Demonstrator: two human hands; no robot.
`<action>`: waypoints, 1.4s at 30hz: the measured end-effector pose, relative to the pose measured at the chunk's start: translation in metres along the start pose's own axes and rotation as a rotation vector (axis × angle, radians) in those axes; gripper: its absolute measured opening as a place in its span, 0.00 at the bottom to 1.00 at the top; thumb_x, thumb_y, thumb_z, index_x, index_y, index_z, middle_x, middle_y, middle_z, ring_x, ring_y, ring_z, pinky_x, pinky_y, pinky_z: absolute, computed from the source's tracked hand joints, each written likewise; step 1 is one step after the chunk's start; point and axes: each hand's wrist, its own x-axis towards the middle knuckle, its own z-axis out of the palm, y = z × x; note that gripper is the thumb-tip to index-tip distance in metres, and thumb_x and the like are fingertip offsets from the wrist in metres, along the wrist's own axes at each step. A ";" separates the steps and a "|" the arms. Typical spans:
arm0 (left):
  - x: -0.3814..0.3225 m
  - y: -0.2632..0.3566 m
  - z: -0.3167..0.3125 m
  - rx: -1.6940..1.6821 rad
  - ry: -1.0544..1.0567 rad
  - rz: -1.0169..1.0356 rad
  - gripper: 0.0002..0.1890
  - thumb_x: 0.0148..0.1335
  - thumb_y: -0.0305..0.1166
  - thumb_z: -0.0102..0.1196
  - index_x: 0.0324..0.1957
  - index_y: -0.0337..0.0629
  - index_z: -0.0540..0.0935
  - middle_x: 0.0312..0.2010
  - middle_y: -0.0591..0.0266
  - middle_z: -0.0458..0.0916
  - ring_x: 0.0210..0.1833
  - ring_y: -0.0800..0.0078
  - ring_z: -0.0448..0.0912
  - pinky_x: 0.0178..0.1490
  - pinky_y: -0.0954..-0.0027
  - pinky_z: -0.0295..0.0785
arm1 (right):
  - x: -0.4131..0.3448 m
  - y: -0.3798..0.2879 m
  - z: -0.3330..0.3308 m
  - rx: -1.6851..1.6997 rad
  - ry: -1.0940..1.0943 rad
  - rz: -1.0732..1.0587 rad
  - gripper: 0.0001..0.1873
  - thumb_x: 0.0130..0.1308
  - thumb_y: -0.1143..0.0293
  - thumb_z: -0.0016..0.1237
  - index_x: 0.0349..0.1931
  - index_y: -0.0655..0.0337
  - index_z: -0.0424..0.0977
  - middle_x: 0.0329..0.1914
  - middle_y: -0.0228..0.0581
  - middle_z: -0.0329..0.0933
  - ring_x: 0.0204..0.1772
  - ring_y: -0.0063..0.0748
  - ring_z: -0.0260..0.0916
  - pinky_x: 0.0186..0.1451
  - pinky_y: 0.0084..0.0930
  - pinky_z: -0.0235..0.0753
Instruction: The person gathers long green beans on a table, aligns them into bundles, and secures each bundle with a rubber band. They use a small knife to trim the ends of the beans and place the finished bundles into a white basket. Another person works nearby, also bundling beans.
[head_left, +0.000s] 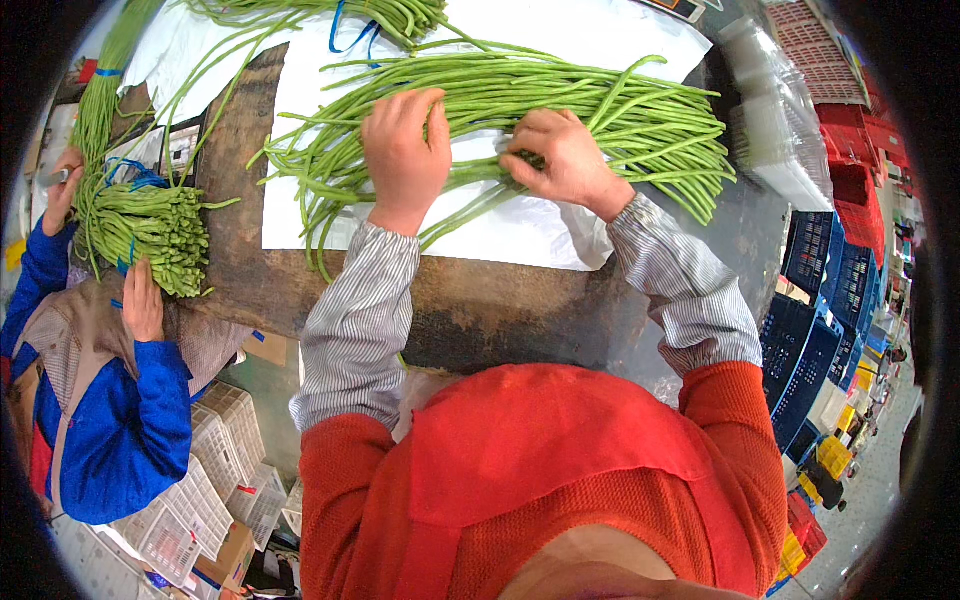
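Observation:
A broad spread of long green yardlong beans (645, 112) lies across white paper or plastic sheeting (517, 236) on a dark, worn table. My left hand (407, 154) rests on or just over the left part of the beans, back up; its fingertips are hidden, so its hold is unclear. To its right, my right hand (562, 157) has its fingers curled round a few beans, whose ends trail down to the left, slightly blurred. A blue tie (352, 37) lies by another bean bundle (405, 15) at the table's far side.
At the left, a co-worker in blue sleeves handles a tied bean bundle (150, 232). Clear plastic trays or bags (780, 112) are stacked at the table's right edge. Beyond them stand red crates (855, 195) and dark blue crates (787, 360). White crates (187, 510) stand on the floor at lower left.

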 end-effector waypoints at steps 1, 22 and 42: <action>0.002 -0.001 0.002 -0.044 -0.054 -0.048 0.08 0.61 0.27 0.59 0.43 0.42 0.83 0.39 0.57 0.82 0.42 0.56 0.80 0.47 0.56 0.72 | 0.002 -0.001 0.001 0.067 0.017 0.062 0.06 0.58 0.64 0.57 0.32 0.54 0.80 0.33 0.34 0.75 0.42 0.38 0.73 0.46 0.37 0.69; 0.007 0.013 0.017 0.062 -0.374 0.077 0.04 0.58 0.30 0.59 0.34 0.43 0.78 0.30 0.59 0.78 0.30 0.54 0.81 0.31 0.53 0.75 | 0.011 0.007 0.019 -0.185 0.030 0.144 0.07 0.60 0.66 0.57 0.35 0.57 0.77 0.34 0.40 0.73 0.33 0.49 0.77 0.36 0.44 0.78; 0.010 -0.054 -0.156 -0.424 0.572 -0.586 0.07 0.63 0.21 0.56 0.41 0.38 0.85 0.31 0.65 0.83 0.29 0.81 0.76 0.30 0.78 0.71 | 0.032 -0.015 0.022 -0.029 -0.078 -0.081 0.07 0.60 0.69 0.56 0.37 0.59 0.77 0.34 0.42 0.76 0.35 0.49 0.77 0.39 0.41 0.78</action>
